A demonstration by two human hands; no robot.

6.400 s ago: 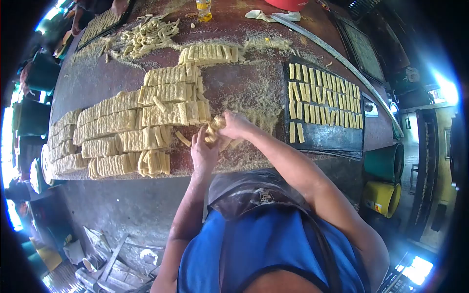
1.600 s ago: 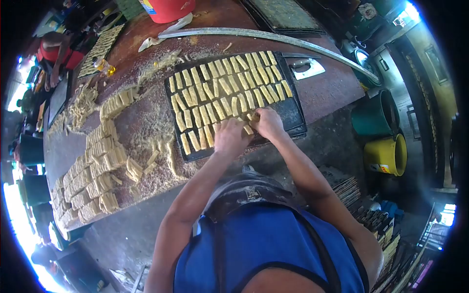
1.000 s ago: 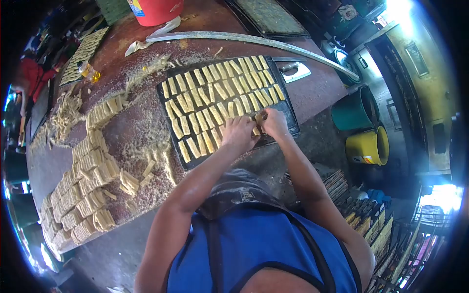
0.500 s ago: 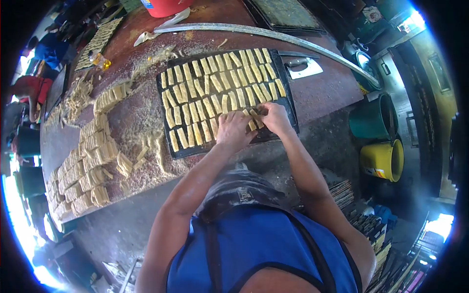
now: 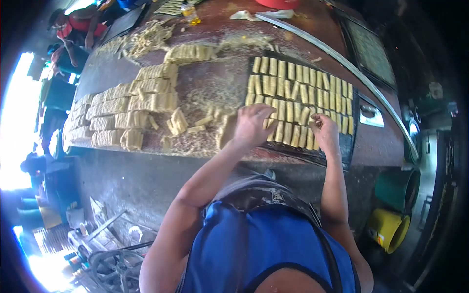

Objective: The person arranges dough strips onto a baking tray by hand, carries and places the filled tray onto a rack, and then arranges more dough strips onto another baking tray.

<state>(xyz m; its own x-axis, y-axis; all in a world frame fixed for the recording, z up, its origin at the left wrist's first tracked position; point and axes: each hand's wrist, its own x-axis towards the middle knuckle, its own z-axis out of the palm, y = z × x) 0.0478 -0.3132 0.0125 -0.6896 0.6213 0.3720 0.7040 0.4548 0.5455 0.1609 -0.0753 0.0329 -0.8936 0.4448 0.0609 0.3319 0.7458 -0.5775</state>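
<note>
Rows of pale dough sticks (image 5: 289,72) lie on a dark baking tray (image 5: 348,155) right of centre. My left hand (image 5: 254,124) is over the tray's left edge with its fingers apart, above the lower left sticks; nothing shows in it. My right hand (image 5: 324,131) is at the right end of the bottom row, thumb and fingers pinched together; what they hold, if anything, is too small to tell. Left of the tray, a few loose sticks (image 5: 178,122) lie on the floured table (image 5: 200,88), beside stacked bundles of cut sticks (image 5: 113,108).
Dough scraps (image 5: 146,39) and an oil bottle (image 5: 190,13) stand at the back. A long metal strip (image 5: 337,52) curves past the tray, near a scraper (image 5: 371,117). Green (image 5: 396,189) and yellow (image 5: 388,229) buckets stand right. A co-worker (image 5: 73,27) is at the far left.
The view has swung left, so the tray appears further right. My left hand has moved away from my right hand to the tray's left side. My right hand stays near the bottom row.
</note>
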